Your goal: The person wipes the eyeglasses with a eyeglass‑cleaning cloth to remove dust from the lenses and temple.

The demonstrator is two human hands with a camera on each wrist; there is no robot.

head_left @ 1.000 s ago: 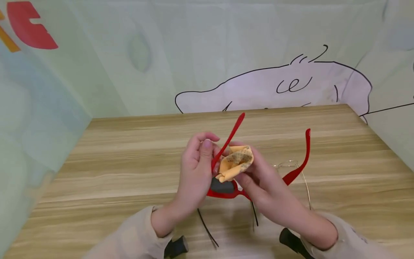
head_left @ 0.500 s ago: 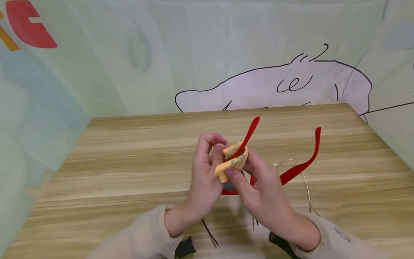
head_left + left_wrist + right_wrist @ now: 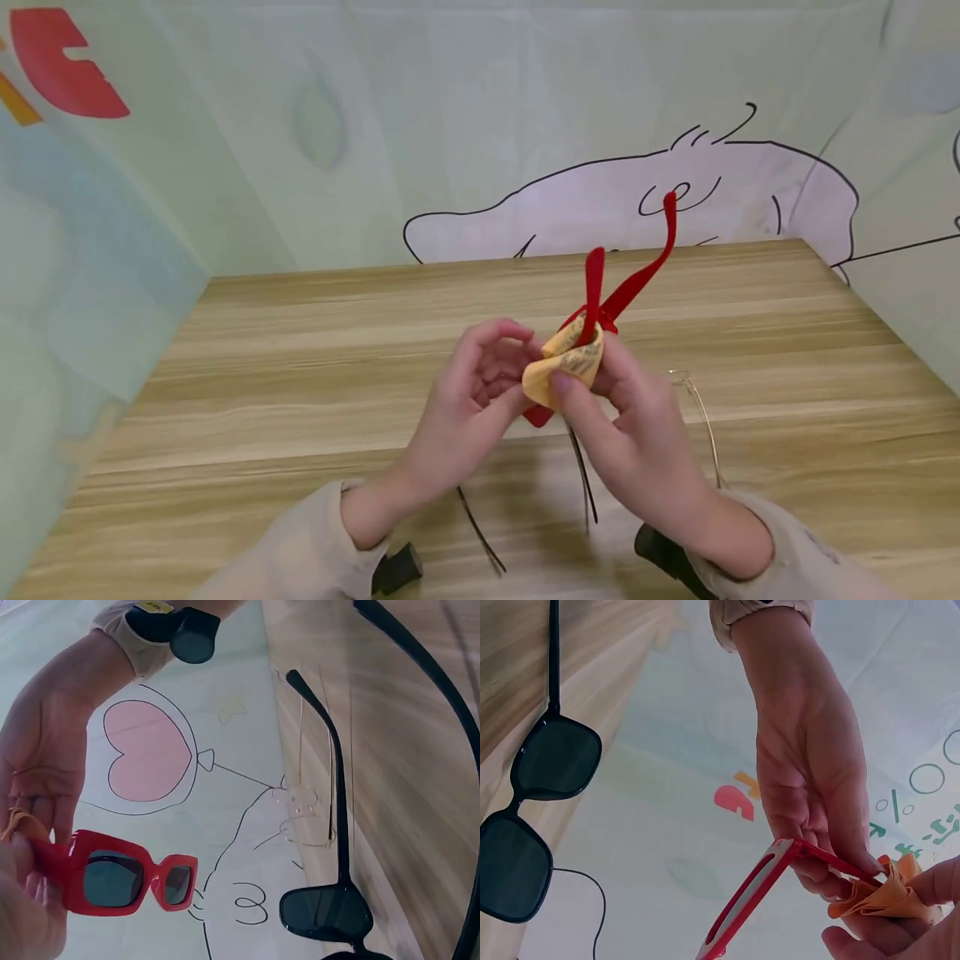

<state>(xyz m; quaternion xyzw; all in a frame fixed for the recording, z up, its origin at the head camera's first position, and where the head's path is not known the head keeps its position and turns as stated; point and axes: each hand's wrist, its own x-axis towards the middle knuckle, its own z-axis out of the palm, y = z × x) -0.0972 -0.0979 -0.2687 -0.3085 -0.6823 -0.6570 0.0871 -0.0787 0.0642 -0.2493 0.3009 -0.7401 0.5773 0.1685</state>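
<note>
A pair of red-framed sunglasses [image 3: 112, 874] with dark lenses is held up above the table between both hands. My left hand [image 3: 465, 412] grips them, thumb and curled fingers around the frame near a hinge, as the right wrist view shows. With thumb and fingers, my right hand [image 3: 633, 425] pinches a folded orange cloth [image 3: 562, 367] with dark print, wrapped around one red temple. The other temple [image 3: 641, 279] points up and away. In the head view the hands and cloth mostly cover the lenses.
Black sunglasses [image 3: 559, 757] lie on the wooden table [image 3: 300, 375] below the hands; mainly their dark temples show in the head view. Thin gold-rimmed eyeglasses [image 3: 705, 421] lie to the right. A printed cloth wall [image 3: 450, 125] stands behind the table.
The red sunglasses have turned and risen, temples now pointing up and away. The cloth, earlier beside the temple, now folds around it. The left fingers have shifted toward the frame.
</note>
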